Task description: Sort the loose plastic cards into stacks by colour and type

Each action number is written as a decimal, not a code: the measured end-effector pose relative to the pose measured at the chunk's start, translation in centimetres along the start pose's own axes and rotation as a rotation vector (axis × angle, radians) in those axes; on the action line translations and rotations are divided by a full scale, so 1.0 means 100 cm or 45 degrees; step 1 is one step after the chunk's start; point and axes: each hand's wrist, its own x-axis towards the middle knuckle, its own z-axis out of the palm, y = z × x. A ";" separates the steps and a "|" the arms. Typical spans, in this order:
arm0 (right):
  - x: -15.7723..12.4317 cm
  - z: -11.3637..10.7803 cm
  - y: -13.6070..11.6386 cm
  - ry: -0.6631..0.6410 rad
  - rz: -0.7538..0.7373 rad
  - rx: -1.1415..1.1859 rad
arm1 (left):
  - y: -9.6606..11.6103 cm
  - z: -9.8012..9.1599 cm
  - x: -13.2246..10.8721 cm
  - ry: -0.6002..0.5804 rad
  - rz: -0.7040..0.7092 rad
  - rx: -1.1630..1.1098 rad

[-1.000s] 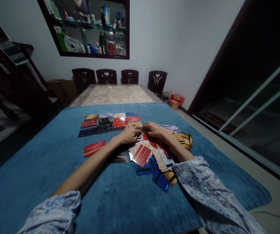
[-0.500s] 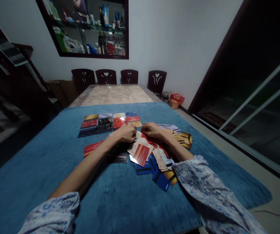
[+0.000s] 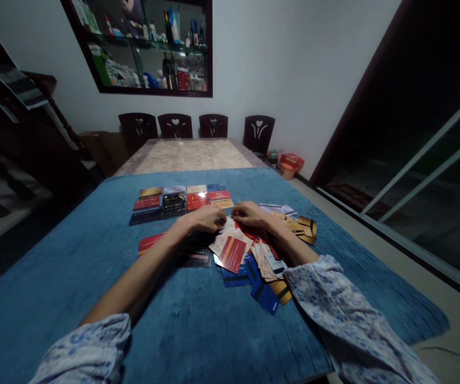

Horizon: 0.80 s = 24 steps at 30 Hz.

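Note:
My left hand (image 3: 208, 218) is at the upper left of a loose pile of bank cards, its fingers curled together; what they pinch, if anything, is hidden. Just to its right, my right hand (image 3: 249, 214) has its fingers closed above the pile's top edge, beside red cards (image 3: 248, 230) partly under the wrist. Whether it grips one I cannot make out. Below the hands lie a dark red card with a gold stripe (image 3: 233, 254), beige cards (image 3: 264, 262) and blue cards (image 3: 265, 296). Gold cards (image 3: 304, 228) spread out beyond my right forearm.
Overlapping rows of cards (image 3: 174, 198) lie flat beyond my left hand. A red card (image 3: 147, 243) and dark cards (image 3: 198, 257) are partly behind my left forearm. Blue cloth (image 3: 182, 330) covers the table's near part. Chairs (image 3: 175, 126) stand at the far end.
My left hand has shifted very slightly, its fingers drawn back a little over the pale cards. The right hand and the cards look nearly the same.

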 end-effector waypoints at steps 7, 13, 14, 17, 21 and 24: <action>0.001 0.002 0.000 0.000 0.019 0.008 | -0.011 -0.001 -0.003 -0.015 -0.096 0.020; 0.001 0.001 -0.002 -0.007 0.012 0.024 | -0.008 -0.007 -0.008 -0.048 -0.112 0.057; 0.001 0.001 -0.002 -0.005 0.007 0.025 | -0.007 -0.008 -0.008 -0.048 -0.117 0.061; 0.000 0.000 -0.005 -0.009 -0.025 0.047 | -0.005 -0.008 -0.009 -0.021 -0.140 0.073; 0.000 -0.001 -0.005 -0.055 -0.066 0.077 | -0.007 -0.007 -0.009 -0.034 -0.114 0.014; 0.002 0.000 -0.001 -0.079 -0.107 0.064 | -0.009 -0.006 -0.009 -0.006 -0.107 -0.005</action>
